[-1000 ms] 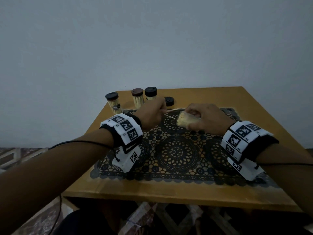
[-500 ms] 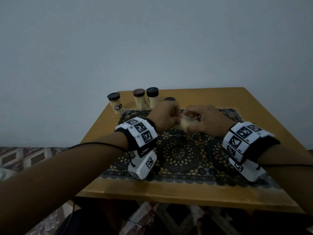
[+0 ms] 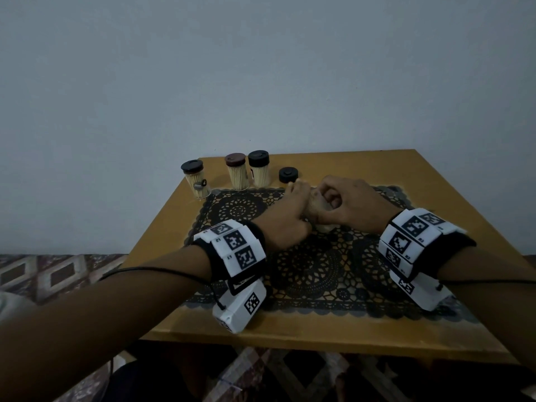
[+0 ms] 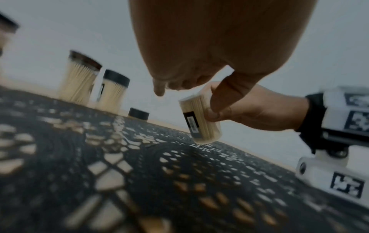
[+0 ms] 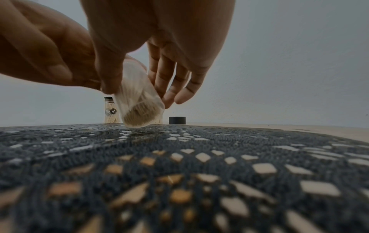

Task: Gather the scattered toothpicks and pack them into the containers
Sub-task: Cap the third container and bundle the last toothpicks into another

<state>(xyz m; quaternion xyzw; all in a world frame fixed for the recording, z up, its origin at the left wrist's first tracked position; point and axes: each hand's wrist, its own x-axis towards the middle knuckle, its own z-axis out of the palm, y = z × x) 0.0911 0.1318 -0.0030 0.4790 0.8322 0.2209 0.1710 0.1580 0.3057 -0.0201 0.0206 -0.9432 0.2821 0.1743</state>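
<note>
A clear toothpick container [image 3: 319, 208], packed with toothpicks and without a lid, is held between both hands over the black lace mat [image 3: 313, 274]. My right hand [image 3: 327, 198] grips it, thumb on one side and fingers behind. It hangs tilted, and its base [image 5: 143, 116] is just above the mat. My left hand [image 3: 301, 198] is pressed against it from the left. In the left wrist view its fingers [image 4: 179, 82] curl over the container's open top [image 4: 191, 98] and its thumb lies along the side. No loose toothpicks show on the mat.
Three lidded containers full of toothpicks [image 3: 196, 178] [image 3: 237, 175] [image 3: 260, 172] stand at the back left of the wooden table [image 3: 377, 166]. A loose black lid [image 3: 288, 174] lies to their right, just behind my hands. A wall rises behind the table.
My left hand moved right and closed in on the container. The single toothpick it pinched is no longer visible. The container turned from lying sideways to nearly upright.
</note>
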